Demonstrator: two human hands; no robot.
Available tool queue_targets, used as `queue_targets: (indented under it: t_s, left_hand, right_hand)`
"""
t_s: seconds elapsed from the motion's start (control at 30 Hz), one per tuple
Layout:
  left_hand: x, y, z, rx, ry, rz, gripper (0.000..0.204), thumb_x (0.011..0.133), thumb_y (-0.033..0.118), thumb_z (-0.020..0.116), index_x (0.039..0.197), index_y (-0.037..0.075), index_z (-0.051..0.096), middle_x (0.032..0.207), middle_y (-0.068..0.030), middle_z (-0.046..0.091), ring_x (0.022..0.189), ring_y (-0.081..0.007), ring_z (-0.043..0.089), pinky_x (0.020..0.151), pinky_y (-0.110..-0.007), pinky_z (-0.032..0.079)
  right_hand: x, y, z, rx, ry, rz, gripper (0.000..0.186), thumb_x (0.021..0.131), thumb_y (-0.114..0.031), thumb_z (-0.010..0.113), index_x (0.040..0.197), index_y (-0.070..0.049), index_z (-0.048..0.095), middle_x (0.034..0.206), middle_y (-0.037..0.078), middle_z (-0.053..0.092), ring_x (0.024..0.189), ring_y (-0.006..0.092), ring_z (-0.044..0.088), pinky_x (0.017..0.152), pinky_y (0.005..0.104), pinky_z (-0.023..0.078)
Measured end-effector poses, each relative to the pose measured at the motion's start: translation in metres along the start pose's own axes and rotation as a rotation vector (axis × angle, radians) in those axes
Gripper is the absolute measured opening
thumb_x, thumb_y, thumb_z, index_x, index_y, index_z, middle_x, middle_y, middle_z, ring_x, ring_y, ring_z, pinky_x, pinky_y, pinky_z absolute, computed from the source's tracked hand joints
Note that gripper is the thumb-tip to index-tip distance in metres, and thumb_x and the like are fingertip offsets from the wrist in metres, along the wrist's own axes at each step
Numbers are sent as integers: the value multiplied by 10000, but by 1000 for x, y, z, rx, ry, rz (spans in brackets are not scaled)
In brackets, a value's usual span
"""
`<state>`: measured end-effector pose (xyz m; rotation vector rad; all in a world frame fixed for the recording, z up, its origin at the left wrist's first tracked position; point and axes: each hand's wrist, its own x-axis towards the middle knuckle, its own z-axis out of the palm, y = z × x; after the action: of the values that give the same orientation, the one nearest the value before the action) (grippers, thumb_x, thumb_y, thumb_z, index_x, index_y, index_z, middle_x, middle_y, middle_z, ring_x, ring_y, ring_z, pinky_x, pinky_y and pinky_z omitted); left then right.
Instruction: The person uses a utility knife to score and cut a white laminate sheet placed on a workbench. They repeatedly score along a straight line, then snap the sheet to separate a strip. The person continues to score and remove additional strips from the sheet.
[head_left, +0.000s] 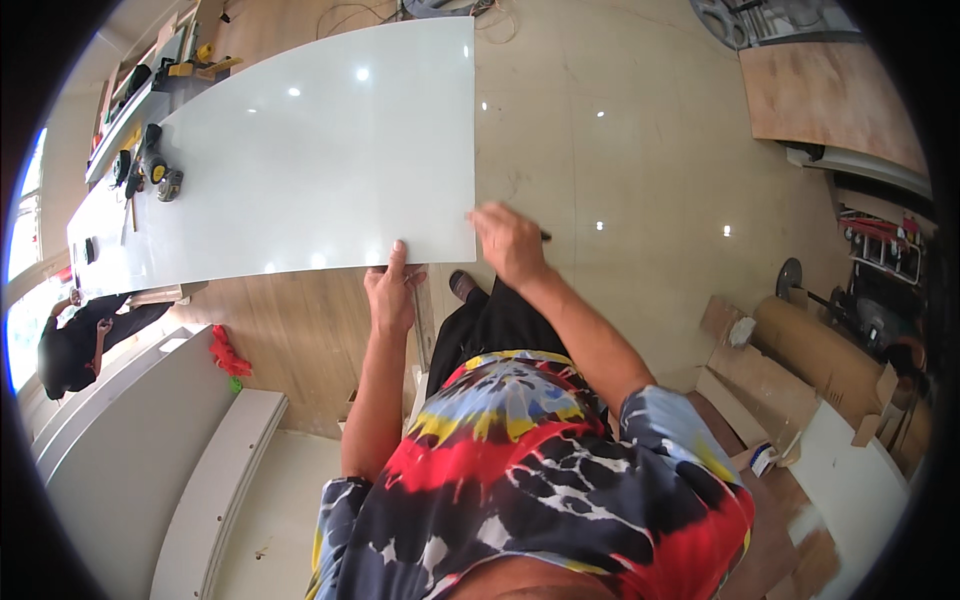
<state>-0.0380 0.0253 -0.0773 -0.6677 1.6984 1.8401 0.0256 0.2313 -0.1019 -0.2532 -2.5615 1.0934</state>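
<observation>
One left hand (392, 295) has its grip clamped on the near edge of a big glossy white panel (330, 170), thumb flat on top and fingers tucked under the edge, not far from the corner; the right hand (510, 242) is up at the panel's right edge, curled round some slim dark tool (546, 237), with just a stub poking out past the hand; it's a bit blurry, so I can't tell what kind of tool it is or whether the fingertips actually touch the panel.

The panel lies flat in front of the person and runs off to the left, lights reflecting in it; toward its left end there's a yellow-and-black drill (170, 185), with another dark power tool (152, 155) right beside it; a small black item (89, 250) sits further left again.

Below the corner you get a dark shoe (462, 285) on the floor, then the wearer's tie-dye shirt (520, 450); way over left, another person (68, 350) in dark clothes is near the panel's end; closer in, a red cloth (229, 352) hangs by some white boards (140, 430); over on the right, a fat brown roll (820, 345) lies among cardboard scraps.
</observation>
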Motion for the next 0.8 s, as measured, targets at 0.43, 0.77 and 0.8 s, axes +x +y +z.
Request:
queue_targets:
  t_s: [0.43,0.77,0.8]
  left_hand:
    - [-1,-5,-1,-58,28,6,330,989,322,730,1167,59,637,1013,-38,706,865,-155,693,702,-312,575]
    - [10,-11,-3,-12,17,52,446,963,380,755,1186,23,608,1034,-71,685,881,-187,683,692,-324,575]
    - [12,-12,-3,-10,5,67,460,961,388,756,1192,20,605,1037,-73,683,883,-193,682,690,-329,574]
  right_hand:
    - [301,129,9,-112,286,-7,165,893,-182,705,831,-32,676,826,220,677,812,429,666,696,509,510]
    - [36,18,16,-85,120,-11,138,895,-71,681,1012,-87,753,928,130,702,799,347,692,695,444,567]
    - [0,0,15,-92,107,-23,148,882,-37,687,1009,-80,751,938,126,707,796,341,697,699,424,575]
